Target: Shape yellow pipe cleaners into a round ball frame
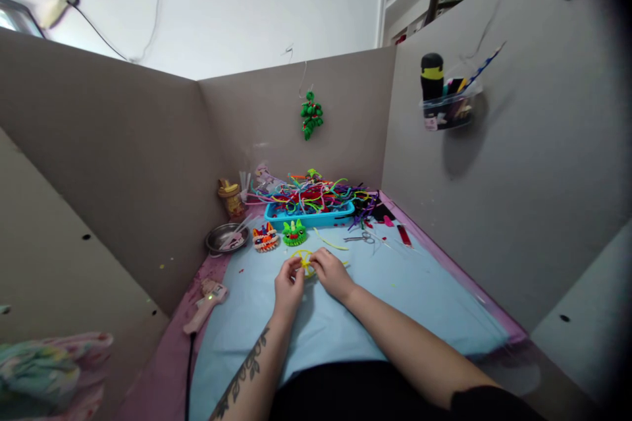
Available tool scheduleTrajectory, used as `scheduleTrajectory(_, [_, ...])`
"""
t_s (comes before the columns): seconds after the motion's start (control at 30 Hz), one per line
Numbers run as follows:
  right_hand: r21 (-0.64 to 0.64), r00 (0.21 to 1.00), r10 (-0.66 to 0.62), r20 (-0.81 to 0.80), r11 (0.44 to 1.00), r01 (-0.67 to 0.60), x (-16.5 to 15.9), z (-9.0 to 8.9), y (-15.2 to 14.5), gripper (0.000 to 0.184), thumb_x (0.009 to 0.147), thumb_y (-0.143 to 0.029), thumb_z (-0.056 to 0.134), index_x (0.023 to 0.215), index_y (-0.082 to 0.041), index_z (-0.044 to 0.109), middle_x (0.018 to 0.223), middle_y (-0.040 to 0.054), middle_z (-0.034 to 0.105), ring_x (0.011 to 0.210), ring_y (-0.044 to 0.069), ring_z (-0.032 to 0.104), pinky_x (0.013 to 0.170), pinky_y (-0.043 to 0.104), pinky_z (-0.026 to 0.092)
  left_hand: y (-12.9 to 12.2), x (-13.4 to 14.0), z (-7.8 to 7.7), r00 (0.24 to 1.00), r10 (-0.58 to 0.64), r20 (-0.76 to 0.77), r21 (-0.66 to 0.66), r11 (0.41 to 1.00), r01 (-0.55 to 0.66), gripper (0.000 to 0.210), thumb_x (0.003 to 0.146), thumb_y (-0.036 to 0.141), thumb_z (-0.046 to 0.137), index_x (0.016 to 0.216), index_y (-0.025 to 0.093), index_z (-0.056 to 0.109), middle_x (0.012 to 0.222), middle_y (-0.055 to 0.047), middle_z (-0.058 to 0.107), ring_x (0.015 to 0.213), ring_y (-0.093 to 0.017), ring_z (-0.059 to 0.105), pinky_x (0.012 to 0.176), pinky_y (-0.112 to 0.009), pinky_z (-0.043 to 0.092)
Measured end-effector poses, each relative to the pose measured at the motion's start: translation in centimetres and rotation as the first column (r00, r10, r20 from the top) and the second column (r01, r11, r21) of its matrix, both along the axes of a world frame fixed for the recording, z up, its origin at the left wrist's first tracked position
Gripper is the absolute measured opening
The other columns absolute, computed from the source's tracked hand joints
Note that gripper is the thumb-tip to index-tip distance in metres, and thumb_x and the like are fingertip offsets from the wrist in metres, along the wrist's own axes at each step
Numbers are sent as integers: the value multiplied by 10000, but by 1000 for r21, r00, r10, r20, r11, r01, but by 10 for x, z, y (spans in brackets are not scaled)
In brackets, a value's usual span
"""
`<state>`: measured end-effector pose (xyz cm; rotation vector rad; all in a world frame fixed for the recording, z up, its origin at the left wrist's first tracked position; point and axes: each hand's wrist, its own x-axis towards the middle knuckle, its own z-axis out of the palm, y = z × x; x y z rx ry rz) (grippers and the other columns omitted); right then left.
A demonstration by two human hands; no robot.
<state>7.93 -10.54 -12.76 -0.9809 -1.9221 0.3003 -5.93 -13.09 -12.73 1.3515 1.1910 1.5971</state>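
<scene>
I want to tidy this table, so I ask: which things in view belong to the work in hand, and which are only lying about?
Likely part of the work:
yellow wheel, held by left hand and right hand
pipe cleaners in blue tray
scissors
glue gun, light on

Probably just lying about:
orange head
green head
hanging ornament
cloth

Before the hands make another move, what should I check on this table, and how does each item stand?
1. Yellow wheel-shaped piece supported: ok, left hand and right hand both have fingers on it.
2. Hands away from the glue gun: ok, it lies apart at the left.
3. Glue gun cool: cannot tell; a green light shows.
4. Scissors out of the hands' way: ok, they lie farther back.
5. Fuzzy stems contained: not ok, some spill over the blue tray.
</scene>
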Motion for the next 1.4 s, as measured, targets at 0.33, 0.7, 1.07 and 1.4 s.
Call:
scheduleTrajectory(0.33, [34,998,14,54,999,-16,0,1,0,139,836,-129,439,836,-197,560,828,40,528,785,160,501,716,280,416,-1,-1,2,1000,7,-26,19,1000,-6,255,679,286,639,900,165,599,733,-34,633,626,-129,567,578,-226,433])
scheduleTrajectory(0.7, [138,977,-72,203,989,44,0,3,-3,124,841,-144,442,868,-199,550,850,55,547,812,177,496,736,297,404,-2,-1,4,998,41,-43,-8,999,-41,302,635,327,679,862,148,590,723,-33,637,562,-110,539,525,-212,393])
scheduleTrajectory(1.07, [96,986,-125,110,989,115,-2,3,-7,67,825,-193,481,775,-191,525,767,37,539,739,166,513,691,282,410,-3,-2,5,993,79,-90,20,997,-78,284,663,309,655,878,142,576,708,-29,632,523,-86,496,512,-207,385])
scheduleTrajectory(1.4, [153,991,-69,118,987,50,-1,4,-9,128,852,-172,428,799,-187,544,789,48,539,764,173,501,712,300,420,-1,-1,3,998,50,-43,5,999,-49,332,630,318,689,892,140,590,751,-54,653,623,-126,587,573,-228,439])
